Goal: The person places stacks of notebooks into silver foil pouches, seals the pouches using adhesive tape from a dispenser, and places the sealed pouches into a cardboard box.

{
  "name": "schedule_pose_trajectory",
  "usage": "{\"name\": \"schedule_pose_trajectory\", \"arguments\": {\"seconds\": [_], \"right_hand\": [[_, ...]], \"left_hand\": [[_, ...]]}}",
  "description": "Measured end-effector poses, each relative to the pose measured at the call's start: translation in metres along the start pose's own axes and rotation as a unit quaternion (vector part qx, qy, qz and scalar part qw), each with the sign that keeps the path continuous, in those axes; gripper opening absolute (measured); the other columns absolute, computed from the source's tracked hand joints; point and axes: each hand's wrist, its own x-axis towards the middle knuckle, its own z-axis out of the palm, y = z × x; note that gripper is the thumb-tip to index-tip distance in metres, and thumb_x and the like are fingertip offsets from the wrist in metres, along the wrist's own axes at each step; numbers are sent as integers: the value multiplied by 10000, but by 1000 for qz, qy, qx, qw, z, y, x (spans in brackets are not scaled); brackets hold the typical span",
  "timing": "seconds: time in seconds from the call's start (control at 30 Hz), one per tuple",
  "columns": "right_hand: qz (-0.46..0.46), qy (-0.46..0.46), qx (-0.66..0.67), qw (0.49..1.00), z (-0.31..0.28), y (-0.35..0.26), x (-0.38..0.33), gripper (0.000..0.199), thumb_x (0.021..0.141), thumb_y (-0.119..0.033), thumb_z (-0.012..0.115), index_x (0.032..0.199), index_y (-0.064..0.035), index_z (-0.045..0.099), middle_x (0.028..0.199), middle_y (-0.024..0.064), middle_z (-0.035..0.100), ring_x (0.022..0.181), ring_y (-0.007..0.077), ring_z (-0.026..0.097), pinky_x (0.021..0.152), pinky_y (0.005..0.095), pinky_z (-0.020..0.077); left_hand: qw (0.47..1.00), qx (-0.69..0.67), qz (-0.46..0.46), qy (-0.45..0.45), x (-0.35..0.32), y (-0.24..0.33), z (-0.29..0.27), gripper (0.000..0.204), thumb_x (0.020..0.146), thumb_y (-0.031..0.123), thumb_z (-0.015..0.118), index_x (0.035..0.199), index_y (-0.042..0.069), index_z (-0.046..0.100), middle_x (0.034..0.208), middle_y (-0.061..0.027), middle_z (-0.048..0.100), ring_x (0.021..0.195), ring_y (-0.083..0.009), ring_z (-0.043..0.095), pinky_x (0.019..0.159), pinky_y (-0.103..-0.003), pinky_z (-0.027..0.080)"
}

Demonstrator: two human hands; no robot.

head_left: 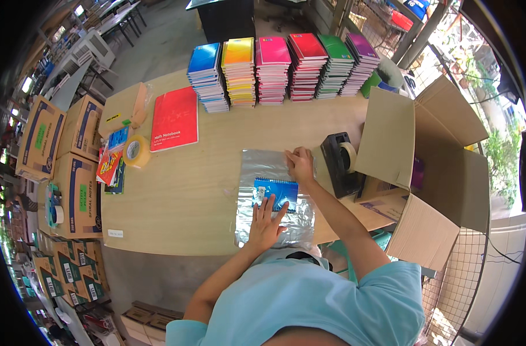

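Left grip point(265, 228), unclenched, apparently steadies the blue notebook point(286, 189) beneath; right grip point(300, 166) curls over the silver sheet point(252, 163), grasp unclear.

"Which colours do we have here?"
"Our spiral notebook point(282, 190) is blue with paler streaks; our sheet point(248, 167), shiny silver."
"And our T-shirt point(309, 294)?"
"Pale turquoise. We also see notebook stacks point(273, 72) in blue, yellow, pink, red, green and purple, plus a black tape dispenser point(334, 164)."
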Motion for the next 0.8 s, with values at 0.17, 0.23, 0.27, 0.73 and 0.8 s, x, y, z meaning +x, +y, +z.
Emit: {"name": "schedule_pose_trajectory", "arguments": {"seconds": [0.17,0.23,0.27,0.73,0.8], "right_hand": [[-16,22,30,999,-2,5,-2,250,704,-47,767,929,-154,790,932,87,573,956,298,514,838,387,450],[-20,1,33,999,-3,0,-4,201,696,-21,746,860,-131,782,945,74,579,963,303,517,862,396,447],[-23,1,32,999,-4,1,-4,201,696,-21,746,860,-131,782,945,74,579,963,303,517,862,396,447],[22,-285,4,958,-56,-30,70,231,700,-136,720,899,-72,620,755,104,667,789,353,652,666,420,512],[-24,-277,-26,960,-52,-31,69,225,713,-124,710,921,-82,636,748,92,675,777,331,664,661,416,511]], "left_hand": [[1000,-16,-1,11,1,1,2,847,786,318,757,1517,250,336,1548,-246,229,1390,-454,296,1105,-653,238],[1000,-19,-6,5,-1,-1,1,847,784,315,759,1516,250,338,1549,-244,231,1393,-452,293,1104,-652,241],[1000,-24,-6,-3,-1,-1,1,848,782,312,761,1515,250,340,1549,-242,232,1395,-449,290,1103,-651,245],[999,-15,-3,32,2,4,-6,795,772,257,770,1477,254,403,1501,-180,304,1367,-388,332,1105,-585,283],[999,-12,1,34,1,3,-8,780,784,257,761,1476,233,400,1474,-204,338,1349,-391,349,1088,-597,289]]}}
